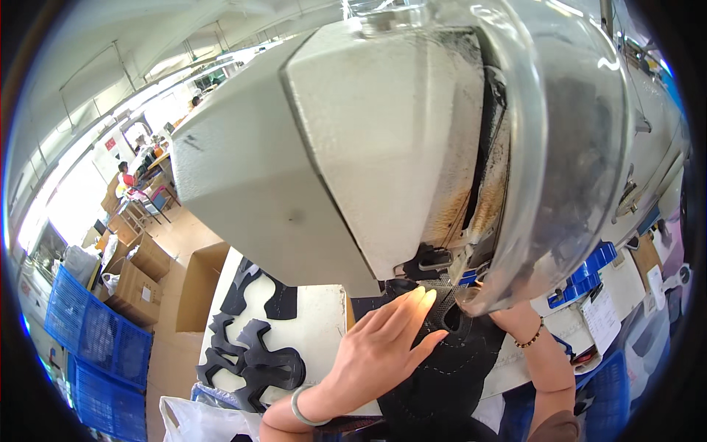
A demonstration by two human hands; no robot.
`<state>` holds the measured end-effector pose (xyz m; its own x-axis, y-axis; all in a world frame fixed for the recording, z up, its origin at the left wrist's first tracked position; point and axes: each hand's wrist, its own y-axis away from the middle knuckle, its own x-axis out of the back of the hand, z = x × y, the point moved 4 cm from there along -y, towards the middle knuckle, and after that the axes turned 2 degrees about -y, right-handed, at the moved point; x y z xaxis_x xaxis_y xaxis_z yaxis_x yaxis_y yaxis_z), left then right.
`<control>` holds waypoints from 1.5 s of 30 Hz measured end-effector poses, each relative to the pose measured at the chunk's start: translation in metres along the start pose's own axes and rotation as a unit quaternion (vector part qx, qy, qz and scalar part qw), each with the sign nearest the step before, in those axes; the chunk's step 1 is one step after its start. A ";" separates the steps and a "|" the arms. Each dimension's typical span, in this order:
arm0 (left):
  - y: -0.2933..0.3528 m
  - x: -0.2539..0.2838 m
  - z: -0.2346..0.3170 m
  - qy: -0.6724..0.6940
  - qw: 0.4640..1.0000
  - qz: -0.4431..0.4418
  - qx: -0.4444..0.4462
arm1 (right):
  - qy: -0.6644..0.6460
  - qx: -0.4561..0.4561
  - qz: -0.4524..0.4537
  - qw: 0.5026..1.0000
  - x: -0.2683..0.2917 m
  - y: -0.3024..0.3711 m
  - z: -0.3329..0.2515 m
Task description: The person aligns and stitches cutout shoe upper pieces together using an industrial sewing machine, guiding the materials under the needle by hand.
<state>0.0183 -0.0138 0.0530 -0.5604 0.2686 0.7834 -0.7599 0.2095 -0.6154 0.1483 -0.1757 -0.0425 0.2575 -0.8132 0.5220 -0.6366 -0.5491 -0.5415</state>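
Observation:
A large pale grey sewing machine head [383, 140] fills the upper middle, with a clear plastic shield [567, 147] curving down its right side. Under its needle area lies a black fabric piece [434, 376] with pale line markings, a grey mesh part and a small opening. My left hand [387, 342] rests flat on that piece, fingers stretched out side by side and thumb apart, fingertips lit near the needle. On the piece's right side is my right hand [512, 313]; the shield and machine hide most of its fingers, so its grip does not show.
Several cut black pieces [269, 368] lie on the white table [320, 317] at left. Beyond are cardboard boxes [136, 295], blue crates [96, 324] and a seated person [127, 177]. At right are blue plastic bins [585, 276] and a paper sheet [602, 320]; a white bag [199, 420] hangs near.

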 end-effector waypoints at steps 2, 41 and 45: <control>0.002 -0.007 0.001 -0.006 1.000 -0.001 0.001 | 0.204 0.109 0.014 0.973 -0.003 0.004 0.003; 0.026 -0.058 -0.067 0.056 0.987 0.131 0.067 | 0.318 0.288 0.051 0.902 -0.003 0.009 -0.069; 0.027 -0.062 -0.070 0.104 0.982 0.149 0.054 | 0.317 0.278 0.060 0.905 -0.002 0.010 -0.067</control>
<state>0.0558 0.0405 -0.0186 -0.6918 0.4923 0.5283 -0.6092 -0.0050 -0.7930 0.0930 -0.1670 -0.0049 -0.3698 -0.6968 0.6146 -0.1232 -0.6189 -0.7758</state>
